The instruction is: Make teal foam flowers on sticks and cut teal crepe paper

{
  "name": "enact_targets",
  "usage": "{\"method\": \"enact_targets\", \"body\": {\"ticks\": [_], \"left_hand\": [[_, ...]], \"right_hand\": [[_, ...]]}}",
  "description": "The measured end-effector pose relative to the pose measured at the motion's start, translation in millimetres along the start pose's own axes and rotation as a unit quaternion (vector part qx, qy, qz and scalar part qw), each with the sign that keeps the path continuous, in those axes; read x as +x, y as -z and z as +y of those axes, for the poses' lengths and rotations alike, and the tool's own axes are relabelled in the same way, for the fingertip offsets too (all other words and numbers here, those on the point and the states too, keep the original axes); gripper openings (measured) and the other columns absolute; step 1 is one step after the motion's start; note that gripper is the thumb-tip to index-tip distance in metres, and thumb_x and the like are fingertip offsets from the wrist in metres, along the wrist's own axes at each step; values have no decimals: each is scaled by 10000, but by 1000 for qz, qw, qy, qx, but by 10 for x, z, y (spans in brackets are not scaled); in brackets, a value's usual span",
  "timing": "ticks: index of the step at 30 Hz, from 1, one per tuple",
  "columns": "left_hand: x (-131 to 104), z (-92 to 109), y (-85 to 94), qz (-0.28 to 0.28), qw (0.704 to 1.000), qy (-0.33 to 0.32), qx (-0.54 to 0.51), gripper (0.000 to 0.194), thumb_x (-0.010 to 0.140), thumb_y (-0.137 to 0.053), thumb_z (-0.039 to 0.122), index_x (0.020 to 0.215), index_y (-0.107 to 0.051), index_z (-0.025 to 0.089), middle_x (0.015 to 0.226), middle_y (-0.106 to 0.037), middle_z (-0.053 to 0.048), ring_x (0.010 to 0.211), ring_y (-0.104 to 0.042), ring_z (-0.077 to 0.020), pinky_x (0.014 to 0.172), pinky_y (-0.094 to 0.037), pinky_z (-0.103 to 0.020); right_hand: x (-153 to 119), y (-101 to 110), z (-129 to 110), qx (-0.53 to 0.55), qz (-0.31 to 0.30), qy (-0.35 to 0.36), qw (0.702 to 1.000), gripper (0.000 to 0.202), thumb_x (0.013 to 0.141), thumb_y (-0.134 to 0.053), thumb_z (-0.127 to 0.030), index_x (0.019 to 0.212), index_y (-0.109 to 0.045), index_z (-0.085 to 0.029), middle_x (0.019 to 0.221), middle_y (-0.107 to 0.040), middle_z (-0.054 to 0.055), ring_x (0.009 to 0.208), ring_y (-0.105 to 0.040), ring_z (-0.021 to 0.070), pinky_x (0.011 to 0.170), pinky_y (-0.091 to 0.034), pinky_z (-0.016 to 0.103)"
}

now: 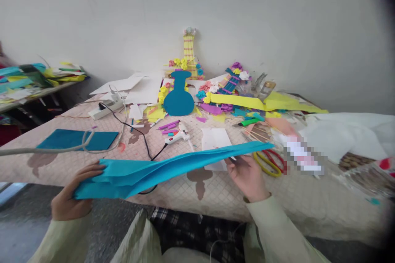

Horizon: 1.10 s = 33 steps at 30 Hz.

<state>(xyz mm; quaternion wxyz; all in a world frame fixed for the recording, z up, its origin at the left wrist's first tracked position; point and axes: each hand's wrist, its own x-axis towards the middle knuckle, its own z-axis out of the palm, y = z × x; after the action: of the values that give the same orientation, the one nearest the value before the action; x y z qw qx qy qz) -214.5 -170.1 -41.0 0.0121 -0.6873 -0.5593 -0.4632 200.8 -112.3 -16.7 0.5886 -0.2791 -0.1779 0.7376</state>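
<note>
A long folded sheet of bright blue paper [160, 169] spans the space between my hands, just above the table's front edge. My left hand [74, 195] grips its wider left end, fingers on top. Under the narrow right part, my right hand [247, 176] has bent fingers closed on the paper's lower edge, the fingertips partly hidden. Beyond the paper lies a white glue gun [176, 135] with its black cord. Yellow- and red-handled scissors [268, 163] rest beside my right hand, and a white sheet [216, 136] lies partly behind the blue paper.
A dark blue vase-shaped cutout [179, 100] stands among paper flowers near the wall. On the left are a power strip [105, 107], a looped grey cable [46, 150] and a flat dark blue sheet [70, 139]. Yellow paper strips [237, 100] and white plastic [354, 131] lie right.
</note>
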Motion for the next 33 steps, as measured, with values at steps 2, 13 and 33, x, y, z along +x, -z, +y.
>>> {"method": "enact_targets", "body": {"ticks": [2,13,33], "left_hand": [[-73,-26,-68,24,999,1,-25,257,720,-507,286,968,-560,328,1059,-589,60,1040,-535,-229,920,-419,-417],[-376,-124,-214,-57,991,118,-24,722,660,-599,385,1288,-316,169,1296,-405,-158,1167,-416,-331,908,-419,-451],[139,-50,-125,-196,964,-178,20,430,688,-584,189,1045,-567,427,952,-669,126,813,-625,-150,906,-390,-394]], "right_hand": [[-88,51,1,-13,15,-3,1000,149,654,-639,-224,799,-613,-250,851,-679,-20,802,-632,143,567,-525,184],[-342,455,10,-134,168,36,976,343,662,-659,-113,932,-578,-308,903,-676,-70,726,-645,144,579,-591,277],[-641,627,-33,-194,128,13,973,91,686,-660,-172,756,-640,-227,817,-693,-30,792,-632,135,807,-521,310]]}}
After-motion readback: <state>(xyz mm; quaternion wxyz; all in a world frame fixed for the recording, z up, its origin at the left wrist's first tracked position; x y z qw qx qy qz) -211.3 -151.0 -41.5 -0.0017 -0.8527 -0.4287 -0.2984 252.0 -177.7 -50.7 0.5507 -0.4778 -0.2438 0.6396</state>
